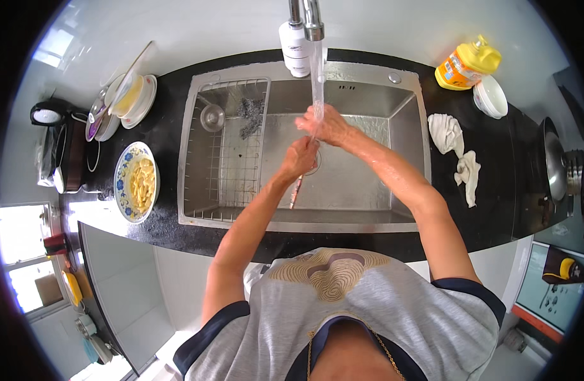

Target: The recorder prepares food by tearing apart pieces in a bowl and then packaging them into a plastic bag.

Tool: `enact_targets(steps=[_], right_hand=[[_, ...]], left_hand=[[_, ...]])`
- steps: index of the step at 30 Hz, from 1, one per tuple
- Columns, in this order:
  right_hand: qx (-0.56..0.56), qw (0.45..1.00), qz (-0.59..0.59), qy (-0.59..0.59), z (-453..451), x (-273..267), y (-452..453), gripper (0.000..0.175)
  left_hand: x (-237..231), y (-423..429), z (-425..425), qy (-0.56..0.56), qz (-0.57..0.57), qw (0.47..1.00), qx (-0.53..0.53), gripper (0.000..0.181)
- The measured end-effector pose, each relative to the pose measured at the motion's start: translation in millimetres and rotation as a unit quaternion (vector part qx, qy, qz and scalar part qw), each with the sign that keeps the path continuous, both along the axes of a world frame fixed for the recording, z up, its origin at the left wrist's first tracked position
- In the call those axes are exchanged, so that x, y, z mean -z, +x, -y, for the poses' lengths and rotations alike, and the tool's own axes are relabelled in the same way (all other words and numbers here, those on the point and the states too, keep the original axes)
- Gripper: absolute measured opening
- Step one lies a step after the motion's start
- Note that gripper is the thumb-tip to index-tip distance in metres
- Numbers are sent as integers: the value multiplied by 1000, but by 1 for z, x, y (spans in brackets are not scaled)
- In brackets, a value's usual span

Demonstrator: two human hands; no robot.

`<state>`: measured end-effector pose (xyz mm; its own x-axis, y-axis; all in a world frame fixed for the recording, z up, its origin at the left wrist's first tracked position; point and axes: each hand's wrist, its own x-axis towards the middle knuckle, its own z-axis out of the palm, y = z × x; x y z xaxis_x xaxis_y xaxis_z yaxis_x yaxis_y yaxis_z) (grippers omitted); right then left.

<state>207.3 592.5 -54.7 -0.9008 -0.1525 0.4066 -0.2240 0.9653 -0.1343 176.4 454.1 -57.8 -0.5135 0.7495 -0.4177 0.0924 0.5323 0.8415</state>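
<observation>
Water from the metal faucet (314, 29) runs down over my right hand (327, 126), above the stainless steel sink (358, 190). The right hand's fingers are bent and partly blurred by the stream; whether they hold anything is unclear. Just below and touching it, my left hand (301, 156) is closed around a slender utensil, whose patterned reddish handle (296, 191) sticks out towards me. The utensil's other end is hidden by the hands. Behind the left hand, the round drain (315, 164) shows in part.
A wire rack (239, 176) with a small metal strainer cup (212, 117) and a dark scouring mesh (251, 116) fills the sink's left side. Left stands a flowered bowl (122, 183) of pale food pieces; right, white cloths (445, 133), a yellow detergent bottle (468, 64) and white bowls (491, 97).
</observation>
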Motion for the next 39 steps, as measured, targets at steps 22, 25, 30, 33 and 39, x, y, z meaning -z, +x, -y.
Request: enact_targets(steps=[22,25,30,33,39], right_hand=[[124,481,-49,-866,6,16,-14,20],[129,414,-47,-900,9,18,-22,17],[77,556,51,-826,-9,17,-19,27],[85,688,112,-712,0,8,-3,34],[185,590,219,-755,41,2,70,28]], left_hand=[[-27,38,-17,184,307,914,-192,24],[-10,31,-10,181,357,895,-198,23],[3,25,-34,153,357,902,-187,21],[-5,14,-60,233,226,903,-281,21],[6,-20,-88,234,201,879,-365,29]])
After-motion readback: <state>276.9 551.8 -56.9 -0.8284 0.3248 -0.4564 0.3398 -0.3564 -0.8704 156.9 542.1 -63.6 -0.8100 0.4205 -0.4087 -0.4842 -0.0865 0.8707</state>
